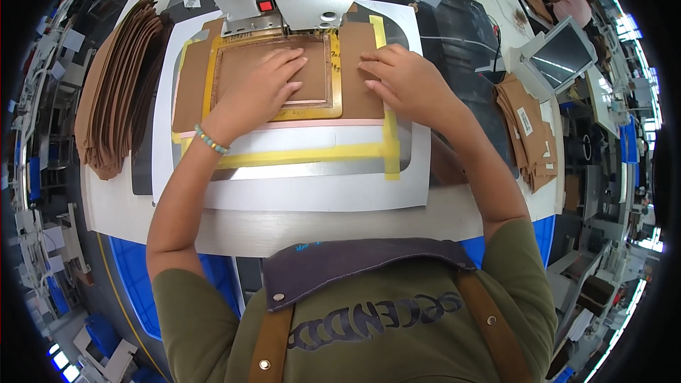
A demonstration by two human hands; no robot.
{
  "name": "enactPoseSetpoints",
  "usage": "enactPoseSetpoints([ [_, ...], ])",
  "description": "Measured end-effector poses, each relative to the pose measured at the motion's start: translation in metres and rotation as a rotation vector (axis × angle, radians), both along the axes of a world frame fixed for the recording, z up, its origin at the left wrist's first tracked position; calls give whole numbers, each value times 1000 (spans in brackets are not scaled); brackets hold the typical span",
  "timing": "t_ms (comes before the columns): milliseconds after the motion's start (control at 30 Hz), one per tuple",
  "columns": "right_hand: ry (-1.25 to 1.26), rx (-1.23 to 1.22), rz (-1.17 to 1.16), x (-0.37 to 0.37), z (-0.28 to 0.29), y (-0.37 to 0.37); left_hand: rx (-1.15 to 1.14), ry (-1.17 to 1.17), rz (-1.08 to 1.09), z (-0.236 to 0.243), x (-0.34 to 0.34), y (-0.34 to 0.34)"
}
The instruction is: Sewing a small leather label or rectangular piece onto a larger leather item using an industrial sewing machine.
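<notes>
A brown fabric panel (360, 99) lies flat on a white sheet (319, 195) below the head of a sewing machine (294, 3). On top of the panel sits a yellow-edged rectangular frame (336, 92) with brown material showing inside it. My left hand (259, 89) rests over the frame, its fingers spread flat on the brown material in the opening. My right hand (408, 81) lies at the panel's right edge, fingers stretched out and touching the panel beside a strip of yellow tape (391, 145). Neither hand grips anything that I can see. The needle area is partly hidden by the machine.
A thick stack of brown fabric pieces (113, 92) stands at the left of the table. More brown pieces (528, 128) with white labels lie at the right, near a screen (564, 55). Blue bins (138, 276) sit below the table edge. Another person (573, 3) is far right.
</notes>
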State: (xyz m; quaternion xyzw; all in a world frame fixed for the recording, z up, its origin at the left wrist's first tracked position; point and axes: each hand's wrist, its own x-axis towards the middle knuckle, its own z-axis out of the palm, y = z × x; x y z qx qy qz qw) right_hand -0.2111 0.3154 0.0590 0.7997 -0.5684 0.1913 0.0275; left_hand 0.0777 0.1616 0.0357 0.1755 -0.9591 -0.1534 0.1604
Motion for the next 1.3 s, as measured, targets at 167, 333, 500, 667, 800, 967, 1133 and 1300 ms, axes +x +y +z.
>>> enactPoseSetpoints([
  [167,-57,62,29,6,7,2,23,-17,-23,13,34,-3],
  [333,-174,76,155,41,-5,-18,97,-17,-139,10,29,6],
  [500,-54,44,263,48,-14,-13,135,-69,-240,2,22,13],
  [667,12,-23,251,52,-17,-2,131,-92,-246,4,20,12],
  [800,51,-72,248,55,-17,-4,179,-78,-255,5,22,6],
  [967,46,-42,235,54,-17,-3,152,-56,-263,7,18,-3],
  [1133,-53,-29,209,45,-24,-9,120,-75,-299,4,12,-17],
  [1300,-275,-88,32,17,-19,-11,90,-110,-317,12,9,-24],
])
